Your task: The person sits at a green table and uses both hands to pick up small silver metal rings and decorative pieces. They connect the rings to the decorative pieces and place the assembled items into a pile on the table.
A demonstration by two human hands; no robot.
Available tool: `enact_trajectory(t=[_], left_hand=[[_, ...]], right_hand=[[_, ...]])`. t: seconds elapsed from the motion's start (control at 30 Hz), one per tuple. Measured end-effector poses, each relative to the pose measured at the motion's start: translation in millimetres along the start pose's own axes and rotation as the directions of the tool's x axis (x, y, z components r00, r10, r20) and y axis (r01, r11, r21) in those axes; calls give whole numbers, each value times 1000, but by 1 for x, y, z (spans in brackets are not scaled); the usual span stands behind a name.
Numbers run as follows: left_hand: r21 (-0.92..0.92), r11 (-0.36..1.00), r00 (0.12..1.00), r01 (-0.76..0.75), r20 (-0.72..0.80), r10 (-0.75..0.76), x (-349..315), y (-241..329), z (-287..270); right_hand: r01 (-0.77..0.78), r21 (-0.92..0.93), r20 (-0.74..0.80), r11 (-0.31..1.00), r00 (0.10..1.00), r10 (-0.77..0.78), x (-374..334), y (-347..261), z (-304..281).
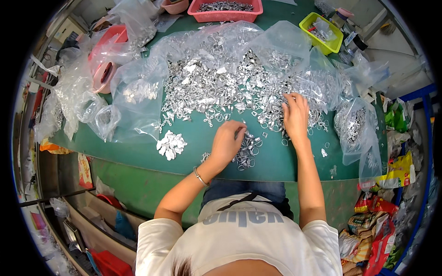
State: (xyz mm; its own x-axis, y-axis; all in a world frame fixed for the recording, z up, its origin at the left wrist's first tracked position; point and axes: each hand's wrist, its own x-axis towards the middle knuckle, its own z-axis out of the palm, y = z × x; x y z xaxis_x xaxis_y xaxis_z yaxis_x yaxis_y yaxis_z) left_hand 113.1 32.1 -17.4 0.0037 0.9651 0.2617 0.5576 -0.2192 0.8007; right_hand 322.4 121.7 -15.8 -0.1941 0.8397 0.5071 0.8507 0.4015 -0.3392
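Observation:
A wide heap of small silver metal parts [202, 87], rings and links among them, spreads over the green table [276, 161]. My left hand [230, 140] is in front of the heap with its fingers pinched together; what lies between the fingertips is too small to make out. Beside and partly under it is a smaller pile of silver rings [248, 149]. My right hand [296, 115] reaches to the heap's right part, its thumb and forefinger apart and touching the loose pieces. Left of my left hand lies a little pile of flat, pale pieces [171, 145].
Clear plastic bags [138, 99] surround the heap. A pink basket [225, 14] of metal parts and a yellow-green basket [328, 34] stand at the back. A filled bag [353, 124] hangs toward the right edge. Coloured packages [375, 225] are stacked at lower right, open drawers [99, 211] at lower left.

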Motion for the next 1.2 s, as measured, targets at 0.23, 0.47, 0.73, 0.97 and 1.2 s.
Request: enact_trajectory(t=[0.23, 0.47, 0.73, 0.97, 1.2], left_hand=[[190, 973, 971, -128, 225, 84, -4, 7, 2], [243, 914, 901, -326, 374, 222, -20, 17, 13], [241, 910, 896, -338, 378, 232, -30, 26, 8], [196, 929, 900, -315, 372, 227, -28, 26, 7], [29, 988, 984, -150, 104, 146, -31, 25, -5]], right_hand=[[-62, -171, 147, 983, 985, 87, 5, 11, -15], [113, 66, 27, 991, 993, -115, 3, -3, -10], [-124, 7, 82, 992, 989, 123, -7, 10, -17], [-432, 373, 217, 821, 901, 375, -14, 8, -34], [-657, 647, 583, 388, 753, 304, -34, -18, -49]])
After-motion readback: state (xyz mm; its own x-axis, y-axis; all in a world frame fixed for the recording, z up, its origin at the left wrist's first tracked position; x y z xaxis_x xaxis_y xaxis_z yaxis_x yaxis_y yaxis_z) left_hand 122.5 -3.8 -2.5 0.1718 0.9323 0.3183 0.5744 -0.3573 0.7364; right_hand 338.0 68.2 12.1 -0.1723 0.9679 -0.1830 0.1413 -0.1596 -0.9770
